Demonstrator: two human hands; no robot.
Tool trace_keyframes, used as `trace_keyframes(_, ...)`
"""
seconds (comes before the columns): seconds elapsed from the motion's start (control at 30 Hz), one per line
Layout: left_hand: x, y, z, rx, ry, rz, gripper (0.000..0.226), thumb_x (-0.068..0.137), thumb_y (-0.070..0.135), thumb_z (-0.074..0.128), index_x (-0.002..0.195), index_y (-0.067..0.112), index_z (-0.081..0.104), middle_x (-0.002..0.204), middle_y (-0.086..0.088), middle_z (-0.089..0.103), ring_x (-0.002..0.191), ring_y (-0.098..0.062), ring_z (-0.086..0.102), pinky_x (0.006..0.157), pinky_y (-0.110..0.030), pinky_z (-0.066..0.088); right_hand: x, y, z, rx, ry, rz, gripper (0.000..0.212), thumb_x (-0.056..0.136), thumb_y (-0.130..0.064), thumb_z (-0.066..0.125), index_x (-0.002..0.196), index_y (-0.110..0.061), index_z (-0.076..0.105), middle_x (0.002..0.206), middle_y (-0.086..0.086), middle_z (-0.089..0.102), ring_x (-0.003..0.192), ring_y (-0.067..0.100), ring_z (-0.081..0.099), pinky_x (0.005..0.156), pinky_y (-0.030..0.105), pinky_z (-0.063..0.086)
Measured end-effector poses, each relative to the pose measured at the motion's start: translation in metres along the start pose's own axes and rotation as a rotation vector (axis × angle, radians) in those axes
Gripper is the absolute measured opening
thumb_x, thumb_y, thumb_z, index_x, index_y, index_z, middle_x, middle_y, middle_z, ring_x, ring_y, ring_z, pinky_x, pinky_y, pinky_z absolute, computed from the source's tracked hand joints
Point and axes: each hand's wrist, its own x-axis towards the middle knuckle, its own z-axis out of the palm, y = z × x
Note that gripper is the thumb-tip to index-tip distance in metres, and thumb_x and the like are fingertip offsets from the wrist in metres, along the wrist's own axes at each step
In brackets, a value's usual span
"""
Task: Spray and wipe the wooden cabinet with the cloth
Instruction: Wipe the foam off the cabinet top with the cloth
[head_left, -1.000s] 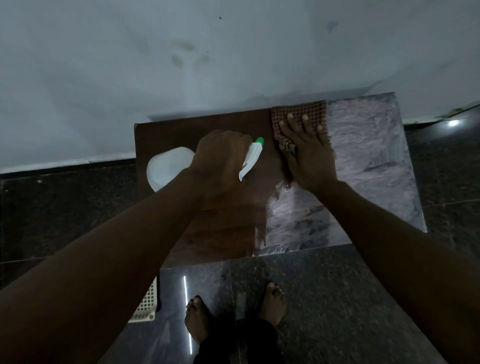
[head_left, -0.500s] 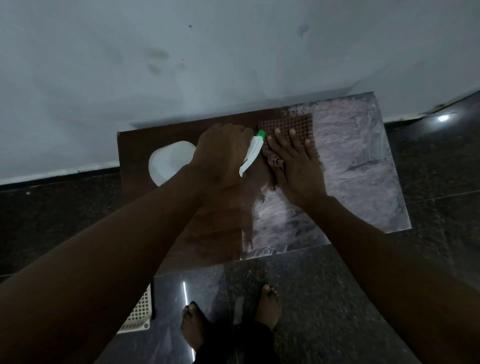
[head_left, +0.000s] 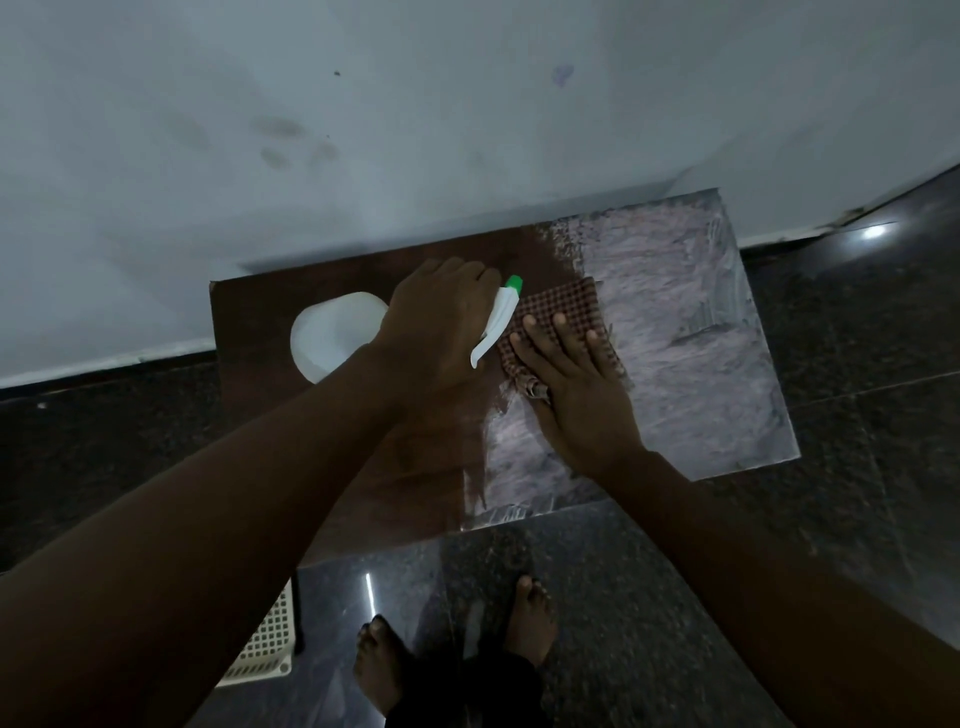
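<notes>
The brown wooden cabinet top (head_left: 337, 457) stands against the wall below me. Its right half is smeared with whitish streaks; the left half is dark and plain. My left hand (head_left: 436, 322) grips a white spray bottle (head_left: 332, 338) with a green nozzle, held over the cabinet's middle and pointing right. My right hand (head_left: 576, 384) lies flat with straight fingers on a brown checked cloth (head_left: 561, 306), pressing it onto the top just right of the nozzle.
A pale wall (head_left: 415, 130) rises directly behind the cabinet. Dark polished stone floor (head_left: 857, 364) surrounds it. A white plastic basket (head_left: 265, 644) sits on the floor at the lower left. My bare feet (head_left: 530, 618) stand in front of the cabinet.
My right hand has drawn the cloth from the back edge toward me, along the boundary of the streaked area. The left hand keeps the bottle in the same place.
</notes>
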Motion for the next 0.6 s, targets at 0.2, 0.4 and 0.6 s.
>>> trace_keyframes(0.2, 0.006, 0.006, 0.002, -0.045, -0.044, -0.028, 0.033, 0.074, 0.027, 0.067, 0.100, 0.008, 0.060, 0.099, -0.010, 0.066, 0.088, -0.028, 0.059, 0.079, -0.034, 0.039, 0.000, 0.001, -0.002, -0.004, -0.033, 0.003, 0.055, 0.100, -0.035, 0.035, 0.153, -0.023, 0.029, 0.163, -0.004, 0.018, 0.153, 0.022, 0.009, 0.124, 0.049, 0.010)
trace_keyframes(0.4, 0.009, 0.004, 0.005, 0.021, -0.091, -0.017, 0.048, 0.066, 0.027, 0.077, 0.107, 0.011, 0.058, 0.105, -0.007, 0.065, 0.094, -0.027, 0.059, 0.084, -0.034, 0.041, 0.011, 0.009, -0.003, 0.005, -0.038, 0.013, 0.058, 0.098, -0.038, 0.026, 0.154, -0.025, 0.027, 0.163, -0.005, 0.017, 0.153, 0.021, 0.007, 0.124, 0.047, 0.009)
trace_keyframes(0.6, 0.013, 0.003, 0.008, 0.026, -0.100, -0.019, 0.047, 0.066, 0.026, 0.078, 0.106, 0.011, 0.058, 0.105, -0.009, 0.065, 0.094, -0.029, 0.060, 0.085, -0.036, 0.042, 0.059, 0.043, -0.020, 0.049, 0.062, 0.141, 0.054, 0.100, -0.033, 0.036, 0.152, -0.024, 0.031, 0.162, -0.002, 0.023, 0.152, 0.025, 0.013, 0.123, 0.048, 0.009)
